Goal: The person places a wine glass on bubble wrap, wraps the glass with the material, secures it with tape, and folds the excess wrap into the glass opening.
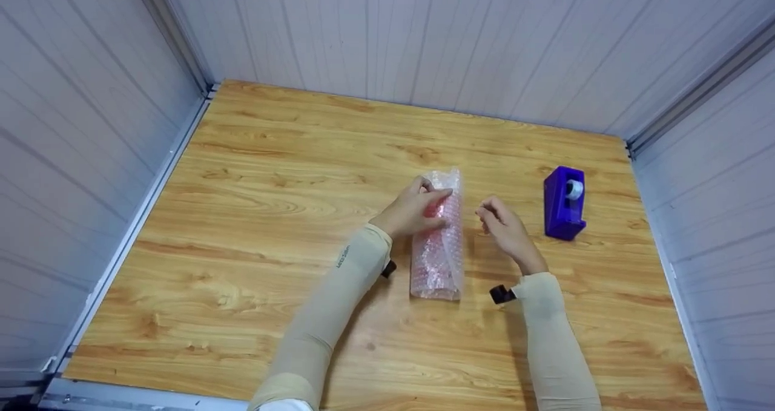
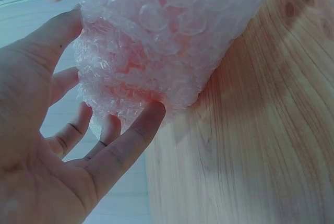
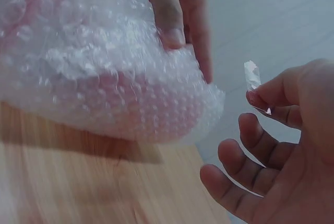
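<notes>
A roll of clear bubble wrap (image 1: 437, 263) around something pinkish red lies lengthwise on the wooden table. My left hand (image 1: 415, 208) grips its upper part from above, with bent, spread fingers and thumb against the wrap (image 2: 172, 31). Just right of the roll, apart from it, my right hand (image 1: 502, 226) is raised. Between its thumb and forefinger it pinches a short piece of clear tape (image 3: 252, 76), while the other fingers curve loosely. What is inside the wrap cannot be made out.
A purple tape dispenser (image 1: 563, 205) with a white-cored roll stands right of my right hand. Pale panelled walls (image 1: 393, 42) close off the table (image 1: 242, 247) at the back and both sides. A small black camera (image 1: 501, 294) is worn at the right wrist.
</notes>
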`<state>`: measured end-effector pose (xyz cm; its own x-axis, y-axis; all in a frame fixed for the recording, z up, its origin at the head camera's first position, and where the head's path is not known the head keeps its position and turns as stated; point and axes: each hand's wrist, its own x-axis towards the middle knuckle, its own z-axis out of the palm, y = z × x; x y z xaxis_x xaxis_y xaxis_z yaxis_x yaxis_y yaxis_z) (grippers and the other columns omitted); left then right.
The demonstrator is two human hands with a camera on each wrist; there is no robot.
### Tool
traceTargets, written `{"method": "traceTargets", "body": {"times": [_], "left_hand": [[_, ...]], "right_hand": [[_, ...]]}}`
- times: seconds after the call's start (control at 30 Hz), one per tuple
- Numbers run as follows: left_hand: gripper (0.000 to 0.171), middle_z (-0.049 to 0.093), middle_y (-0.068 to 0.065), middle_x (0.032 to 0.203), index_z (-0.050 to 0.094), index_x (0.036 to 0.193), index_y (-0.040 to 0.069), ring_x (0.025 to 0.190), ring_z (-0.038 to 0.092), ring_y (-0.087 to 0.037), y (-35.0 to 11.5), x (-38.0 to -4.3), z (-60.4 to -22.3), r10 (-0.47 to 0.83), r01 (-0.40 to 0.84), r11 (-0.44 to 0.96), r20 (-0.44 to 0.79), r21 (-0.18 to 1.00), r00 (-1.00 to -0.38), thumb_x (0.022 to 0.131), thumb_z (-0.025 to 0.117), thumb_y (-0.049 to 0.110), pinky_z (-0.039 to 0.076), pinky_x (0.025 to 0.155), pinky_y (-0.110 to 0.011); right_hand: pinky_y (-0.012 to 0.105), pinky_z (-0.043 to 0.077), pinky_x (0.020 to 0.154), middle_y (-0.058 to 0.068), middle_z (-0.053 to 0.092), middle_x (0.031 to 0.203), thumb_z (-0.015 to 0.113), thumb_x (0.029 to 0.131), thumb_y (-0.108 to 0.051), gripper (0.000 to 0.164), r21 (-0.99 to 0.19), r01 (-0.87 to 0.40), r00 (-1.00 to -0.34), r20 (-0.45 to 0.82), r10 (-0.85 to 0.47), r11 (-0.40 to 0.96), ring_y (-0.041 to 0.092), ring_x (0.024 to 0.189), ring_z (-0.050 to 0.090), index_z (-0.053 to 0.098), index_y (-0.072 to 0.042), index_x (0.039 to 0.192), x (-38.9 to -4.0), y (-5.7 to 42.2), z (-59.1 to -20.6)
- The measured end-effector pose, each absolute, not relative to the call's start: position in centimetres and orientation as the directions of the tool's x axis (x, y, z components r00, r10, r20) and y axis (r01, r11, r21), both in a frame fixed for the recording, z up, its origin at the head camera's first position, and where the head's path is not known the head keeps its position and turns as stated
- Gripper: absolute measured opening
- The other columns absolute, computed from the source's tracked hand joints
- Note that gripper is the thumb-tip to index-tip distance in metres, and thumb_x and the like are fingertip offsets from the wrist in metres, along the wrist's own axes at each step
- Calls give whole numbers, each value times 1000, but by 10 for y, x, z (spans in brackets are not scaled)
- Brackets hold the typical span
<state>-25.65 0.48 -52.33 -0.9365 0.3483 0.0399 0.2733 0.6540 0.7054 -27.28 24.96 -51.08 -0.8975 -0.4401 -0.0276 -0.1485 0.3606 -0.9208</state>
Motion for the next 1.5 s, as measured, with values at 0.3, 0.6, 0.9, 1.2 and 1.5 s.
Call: {"method": "traceTargets", "body": {"times": [0.3, 0.6, 0.9, 1.2, 1.5], "left_hand": [[67, 42, -8, 122, 50, 149, 17, 103, 46, -18, 5, -259, -525, 382, 347, 678, 93, 647, -920, 90, 75, 37, 45, 86, -26], [68, 40, -5, 119, 50, 149, 19, 102, 45, -17, 7, -258, -524, 380, 327, 660, 76, 676, -922, 89, 76, 36, 43, 88, -25], [67, 40, -4, 118, 50, 149, 20, 100, 45, -17, 6, -259, -524, 378, 330, 664, 80, 671, -922, 89, 77, 34, 44, 84, -25], [64, 42, -7, 120, 52, 148, 19, 101, 47, -19, 5, -259, -525, 378, 340, 669, 92, 661, -921, 89, 77, 30, 45, 84, -28], [61, 43, -9, 120, 53, 147, 17, 97, 48, -19, 5, -259, -527, 381, 362, 688, 112, 628, -918, 91, 74, 29, 45, 83, -28]], "right_hand": [[34, 44, 68, 25, 54, 90, 48, 107, -20, 18, -883, -226, -827, -49, -561, 411, 37, 79, 52, 56, -4, 104, -277, 222, -511], [37, 44, 70, 8, 58, 92, 48, 106, -19, 15, -833, -260, -809, -89, -582, 488, 24, 81, 53, 57, -9, 100, -285, 206, -508], [34, 44, 69, 7, 58, 92, 49, 105, -20, 15, -792, -274, -806, -120, -580, 545, 21, 80, 52, 57, -9, 100, -290, 202, -501], [34, 41, 66, 5, 56, 87, 52, 103, -22, 16, -742, -277, -803, -170, -571, 610, 20, 76, 50, 59, -9, 97, -294, 197, -496], [31, 42, 63, 7, 61, 87, 60, 99, -21, 17, -665, -301, -820, -185, -542, 683, 18, 73, 51, 60, -6, 91, -295, 189, -493]]}}
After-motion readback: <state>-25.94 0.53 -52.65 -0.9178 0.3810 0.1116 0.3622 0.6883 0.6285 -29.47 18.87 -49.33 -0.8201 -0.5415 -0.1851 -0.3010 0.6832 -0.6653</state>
